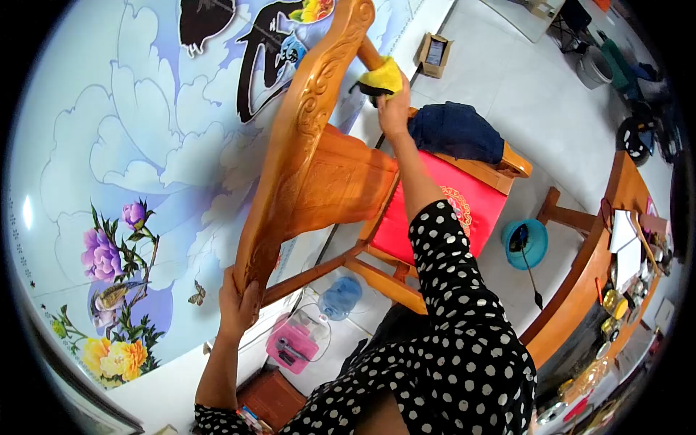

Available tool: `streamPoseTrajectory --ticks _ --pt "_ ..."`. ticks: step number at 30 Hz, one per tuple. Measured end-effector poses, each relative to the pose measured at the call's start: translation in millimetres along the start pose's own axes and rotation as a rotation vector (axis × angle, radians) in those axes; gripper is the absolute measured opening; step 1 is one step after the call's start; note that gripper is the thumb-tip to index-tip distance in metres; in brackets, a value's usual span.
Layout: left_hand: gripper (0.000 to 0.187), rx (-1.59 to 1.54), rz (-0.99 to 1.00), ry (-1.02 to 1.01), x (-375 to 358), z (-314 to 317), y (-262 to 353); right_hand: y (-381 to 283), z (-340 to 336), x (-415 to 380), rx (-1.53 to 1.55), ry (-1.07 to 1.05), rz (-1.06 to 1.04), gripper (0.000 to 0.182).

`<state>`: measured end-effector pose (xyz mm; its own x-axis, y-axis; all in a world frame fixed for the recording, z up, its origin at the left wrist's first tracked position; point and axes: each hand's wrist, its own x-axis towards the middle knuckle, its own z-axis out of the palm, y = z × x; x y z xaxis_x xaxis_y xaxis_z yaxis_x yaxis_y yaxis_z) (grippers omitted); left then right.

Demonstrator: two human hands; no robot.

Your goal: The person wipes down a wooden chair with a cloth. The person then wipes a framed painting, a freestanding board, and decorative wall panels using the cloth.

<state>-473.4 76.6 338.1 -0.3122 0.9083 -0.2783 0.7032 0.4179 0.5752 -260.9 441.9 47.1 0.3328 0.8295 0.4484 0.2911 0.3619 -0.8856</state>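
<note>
A carved wooden chair (293, 148) leans at an angle across the middle of the view, its tall back beside the wall. My left hand (238, 303) is closed around the near end of the chair's top rail. With my arm stretched out, my right hand (395, 109) holds a yellow and black cloth (384, 78) against the far back post. The fingers of that hand are partly hidden by the cloth. On the seat lies a red cushion (428, 196) with a gold pattern. Dark blue folded fabric (455, 132) hangs over the far armrest.
A floral mural covers the wall (145, 167) at left. Below the chair are a pink basket (297, 341) and a clear blue bottle (341, 299). A teal bin (525, 244) stands right of the seat, near a cluttered wooden table (573, 290). A cardboard box (435, 54) sits by the wall.
</note>
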Motion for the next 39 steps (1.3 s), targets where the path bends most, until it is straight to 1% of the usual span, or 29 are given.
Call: streamPoseTrajectory --ticks 2,3,6,7,8,9,10,11,13,14,15,16,17,18,19,21,22,24,25,26,28,29,31,32,35,36,37,38,39 --pt "0.030 0.046 0.024 0.017 -0.6 -0.1 -8.7 6.3 -10.4 -7.9 0.032 -0.047 0.099 0.067" --pt "0.030 0.069 0.042 0.029 0.7 0.2 -13.3 15.4 -12.5 -15.9 -0.031 -0.057 0.144 0.066" --pt "0.031 0.016 0.092 0.043 0.7 1.7 -19.4 33.7 -18.7 -23.7 -0.201 -0.127 0.322 0.052" --pt "0.031 0.005 0.068 0.032 -0.3 1.8 -21.7 35.9 -19.9 -22.1 -0.236 -0.132 0.385 0.046" --pt "0.031 -0.007 0.046 0.022 -0.2 2.2 -23.5 38.1 -23.1 -20.5 -0.160 -0.062 0.428 0.036" --pt "0.032 -0.023 0.023 0.015 -0.1 1.8 -23.0 77.4 -8.7 -26.3 0.201 0.054 0.499 0.031" --pt "0.032 0.048 0.098 0.026 0.3 -0.2 -15.8 36.7 -21.0 -19.1 0.519 0.076 0.563 0.031" --pt "0.032 0.061 0.098 0.020 1.0 -1.1 -12.4 -6.4 -37.5 -9.7 0.838 0.095 0.623 0.031" --pt "0.032 0.084 0.097 0.004 0.1 -3.5 -8.4 -79.3 -50.8 12.1 0.805 -0.061 0.595 0.035" --pt "0.034 0.088 0.139 0.032 0.6 -3.1 -9.3 -100.5 -53.6 15.5 0.784 -0.137 0.582 0.037" --pt "0.034 0.077 0.130 0.036 -0.3 -2.8 -8.8 -126.2 -52.6 20.8 0.604 -0.228 0.295 0.041" --pt "0.035 0.065 0.123 0.038 -2.0 -2.3 -8.2 -152.2 -51.5 26.4 0.397 -0.251 -0.019 0.046" --pt "0.035 0.050 0.121 0.038 -2.5 -3.2 -9.9 -177.7 -50.3 31.8 0.239 -0.211 -0.299 0.052" --pt "0.035 0.014 0.080 0.013 -2.0 -3.1 -12.7 -191.7 -51.5 30.8 0.100 -0.222 -0.391 0.052" --pt "0.035 0.028 0.099 0.017 -3.3 -4.4 -13.7 -205.3 -54.2 30.1 -0.046 -0.229 -0.484 0.051" --pt "0.034 0.046 0.139 0.021 -5.1 -5.2 -10.0 -238.3 -58.7 11.4 -0.193 -0.428 -0.602 0.046" --pt "0.045 0.073 0.081 -0.094 -5.2 -11.4 -8.4 -258.5 -61.6 -6.3 -0.272 -0.528 -0.654 0.044" --pt "0.054 -0.147 0.267 0.097 10.7 9.6 -42.7 -299.1 -64.9 -53.3 -0.371 -0.707 -0.724 0.040" --pt "0.059 -0.255 0.356 0.195 15.3 15.2 -55.2 -325.4 -66.7 -77.2 -0.316 -0.763 -0.669 0.036" --pt "0.062 -0.431 0.297 0.250 15.1 9.4 -54.2 -344.2 -64.6 -99.3 -0.278 -0.761 -0.646 0.032" --pt "0.069 -0.786 0.178 0.363 18.8 -3.8 -46.4 -379.6 -60.5 -134.1 -0.390 -0.853 -0.651 0.029" --pt "0.068 -0.889 0.155 0.418 19.7 -9.7 -48.5 -394.8 -56.1 -151.3 -0.447 -0.902 -0.654 0.028" --pt "0.067 -1.086 0.089 0.519 11.6 -18.0 -58.2 -415.4 -43.1 -193.2 -0.568 -1.023 -0.758 0.026" --pt "0.066 -1.138 0.110 0.552 3.7 -24.1 -66.5 -421.5 -39.8 -211.3 -0.630 -1.085 -0.807 0.026" --pt "0.062 -1.222 0.096 0.633 -33.5 -49.3 -94.9 -436.5 -39.1 -249.7 -0.432 -1.175 -0.636 0.028" --pt "0.059 -1.265 0.006 0.659 -42.1 -56.3 -112.2 -446.0 -41.0 -250.8 -0.342 -1.240 -0.507 0.030" --pt "0.057 -1.306 -0.055 0.663 -55.9 -60.5 -129.0 -447.9 -37.5 -258.4 -0.158 -1.227 -0.263 0.031" --pt "0.056 -1.328 -0.031 0.622 -71.0 -55.9 -155.8 -445.8 -34.8 -265.5 0.021 -1.179 -0.022 0.031" --pt "0.054 -1.362 -0.117 0.586 -81.2 -50.0 -180.8 -442.4 -33.9 -267.5 0.196 -1.090 0.207 0.032"
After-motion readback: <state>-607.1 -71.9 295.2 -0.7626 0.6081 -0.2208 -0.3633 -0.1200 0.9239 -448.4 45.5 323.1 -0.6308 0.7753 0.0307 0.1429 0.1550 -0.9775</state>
